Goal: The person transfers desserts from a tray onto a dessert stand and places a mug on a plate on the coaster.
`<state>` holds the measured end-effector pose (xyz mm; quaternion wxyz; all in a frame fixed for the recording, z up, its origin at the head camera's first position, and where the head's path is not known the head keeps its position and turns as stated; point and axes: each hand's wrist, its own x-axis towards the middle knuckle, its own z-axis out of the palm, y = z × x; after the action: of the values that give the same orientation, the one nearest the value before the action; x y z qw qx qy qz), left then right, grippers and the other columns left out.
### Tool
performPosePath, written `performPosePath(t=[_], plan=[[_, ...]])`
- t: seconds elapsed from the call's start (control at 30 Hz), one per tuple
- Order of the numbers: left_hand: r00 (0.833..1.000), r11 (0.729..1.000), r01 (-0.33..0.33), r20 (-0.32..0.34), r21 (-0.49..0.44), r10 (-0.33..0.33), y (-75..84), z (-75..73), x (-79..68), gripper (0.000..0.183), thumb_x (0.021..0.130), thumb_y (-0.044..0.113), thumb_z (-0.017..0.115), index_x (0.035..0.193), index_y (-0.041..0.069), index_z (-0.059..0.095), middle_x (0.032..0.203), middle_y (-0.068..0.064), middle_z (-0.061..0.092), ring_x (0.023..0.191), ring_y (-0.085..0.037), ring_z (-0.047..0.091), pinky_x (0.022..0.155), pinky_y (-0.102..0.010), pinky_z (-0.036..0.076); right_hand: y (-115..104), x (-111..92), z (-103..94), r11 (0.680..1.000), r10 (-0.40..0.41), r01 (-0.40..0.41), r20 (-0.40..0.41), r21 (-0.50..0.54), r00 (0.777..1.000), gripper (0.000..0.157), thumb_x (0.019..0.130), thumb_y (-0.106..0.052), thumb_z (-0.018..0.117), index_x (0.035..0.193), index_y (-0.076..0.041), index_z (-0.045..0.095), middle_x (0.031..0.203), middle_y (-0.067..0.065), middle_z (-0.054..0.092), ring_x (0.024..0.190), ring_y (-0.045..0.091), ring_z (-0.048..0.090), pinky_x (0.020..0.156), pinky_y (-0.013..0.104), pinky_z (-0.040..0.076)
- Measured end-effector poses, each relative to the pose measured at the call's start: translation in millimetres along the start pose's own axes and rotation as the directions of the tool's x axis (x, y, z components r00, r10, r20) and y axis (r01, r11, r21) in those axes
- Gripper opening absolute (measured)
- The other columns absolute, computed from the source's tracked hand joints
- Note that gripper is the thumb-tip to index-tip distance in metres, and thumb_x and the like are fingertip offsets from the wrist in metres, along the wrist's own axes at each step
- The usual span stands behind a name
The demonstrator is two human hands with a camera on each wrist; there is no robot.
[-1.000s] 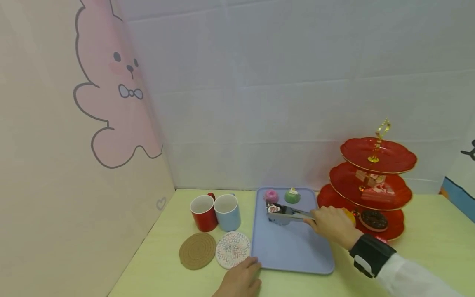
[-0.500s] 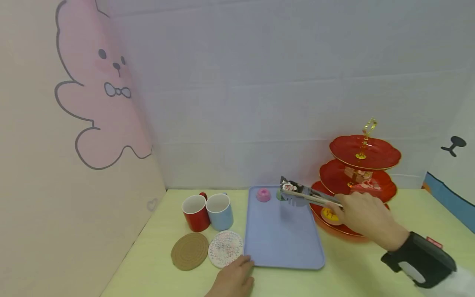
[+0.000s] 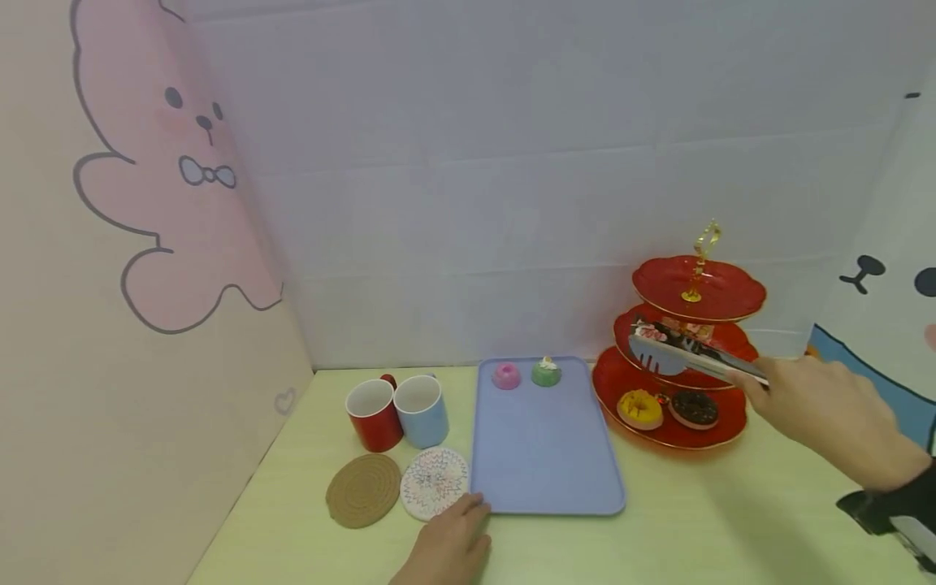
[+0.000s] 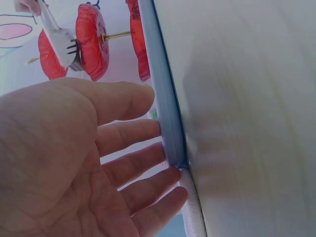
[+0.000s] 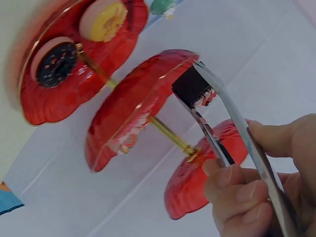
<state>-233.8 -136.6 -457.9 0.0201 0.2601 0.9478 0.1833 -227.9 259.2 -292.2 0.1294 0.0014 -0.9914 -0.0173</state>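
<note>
My right hand grips metal serving tongs with a fork-shaped end. Between their tips sits a dark piece of cake with a pink and white topping. In the head view the cake is in front of the middle tier of a red three-tier stand; whether it touches that tier I cannot tell. Straight fingers of my left hand touch the near left corner of a blue tray. The left wrist view shows these fingertips against the tray edge, beside a white patterned coaster.
A pink ring-shaped sweet and a green one are at the tray's back. The bottom tier holds a yellow donut and a chocolate donut. To the left stand a red mug, a blue mug and a brown coaster.
The tongs have lifted the cake off the tray and carried it right to the stand's middle tier. My left hand stays at the tray corner. The head view has shifted to the right.
</note>
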Motion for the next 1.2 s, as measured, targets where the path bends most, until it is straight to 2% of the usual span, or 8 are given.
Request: performPosePath(t=[0.1, 0.17, 0.33, 0.6, 0.87, 1.2], plan=[[1.000, 1.000, -0.003, 0.008, -0.003, 0.003, -0.6, 0.2, 0.3, 0.039, 0.085, 0.024, 0.061, 0.117, 0.002, 0.061, 0.124, -0.014, 0.058, 0.113, -0.030, 0.053, 0.093, -0.047, 0.049, 6, 3, 5.7, 1.000, -0.012, 0.012, -0.063, -0.001, 0.998, 0.032, 0.085, -0.027, 0.062, 0.069, -0.001, 0.053, 0.045, -0.001, 0.030, 0.036, 0.015, 0.030, 0.033, 0.024, 0.022], [1.000, 1.000, -0.002, 0.014, -0.004, 0.002, -0.7, 0.8, 0.8, 0.039, 0.085, 0.024, 0.061, 0.117, 0.002, 0.061, 0.124, -0.014, 0.058, 0.113, -0.030, 0.053, 0.093, -0.047, 0.049, 8, 6, 8.0, 1.000, -0.004, 0.005, -0.070, 0.006, 0.998, 0.034, 0.086, -0.029, 0.061, 0.066, -0.004, 0.049, 0.045, -0.001, 0.030, 0.035, 0.015, 0.030, 0.034, 0.024, 0.021], [1.000, 1.000, 0.005, 0.020, -0.008, -0.005, -1.1, 2.9, 1.4, 0.039, 0.085, 0.024, 0.061, 0.118, 0.003, 0.061, 0.125, -0.014, 0.058, 0.114, -0.029, 0.053, 0.094, -0.047, 0.049, 7, 15, 6.9, 1.000, -0.009, 0.009, -0.015, 0.015, 1.000, 0.035, 0.088, -0.029, 0.058, 0.063, -0.007, 0.047, 0.049, 0.000, 0.034, 0.039, 0.016, 0.034, 0.036, 0.025, 0.024], [0.999, 0.999, 0.030, 0.036, -0.020, -0.029, 0.0, 1.3, 1.6, 0.040, 0.086, 0.025, 0.061, 0.119, 0.003, 0.060, 0.126, -0.013, 0.058, 0.115, -0.029, 0.052, 0.094, -0.048, 0.048, 1, 27, 0.5, 0.997, -0.074, 0.074, 0.000, 0.023, 0.997, 0.037, 0.088, -0.026, 0.059, 0.057, -0.011, 0.044, 0.048, 0.000, 0.035, 0.040, 0.015, 0.035, 0.036, 0.025, 0.026], [1.000, 1.000, 0.007, -0.002, -0.004, -0.007, -1.4, 5.4, 0.3, 0.039, 0.085, 0.023, 0.061, 0.118, 0.003, 0.061, 0.125, -0.013, 0.059, 0.114, -0.029, 0.053, 0.094, -0.047, 0.049, 6, 31, 2.8, 0.997, -0.072, 0.072, 0.063, 0.011, 0.995, 0.039, 0.088, -0.027, 0.058, 0.055, -0.012, 0.043, 0.049, 0.000, 0.035, 0.042, 0.015, 0.035, 0.036, 0.023, 0.025], [0.999, 0.999, 0.030, 0.022, -0.016, -0.030, -2.1, 2.9, 1.4, 0.040, 0.085, 0.026, 0.061, 0.119, 0.004, 0.061, 0.127, -0.012, 0.057, 0.115, -0.029, 0.052, 0.094, -0.047, 0.048, 5, 35, -1.0, 0.997, -0.073, 0.072, 0.125, 0.017, 0.990, 0.035, 0.086, -0.026, 0.060, 0.058, -0.010, 0.048, 0.050, 0.000, 0.037, 0.042, 0.014, 0.037, 0.036, 0.023, 0.027]])
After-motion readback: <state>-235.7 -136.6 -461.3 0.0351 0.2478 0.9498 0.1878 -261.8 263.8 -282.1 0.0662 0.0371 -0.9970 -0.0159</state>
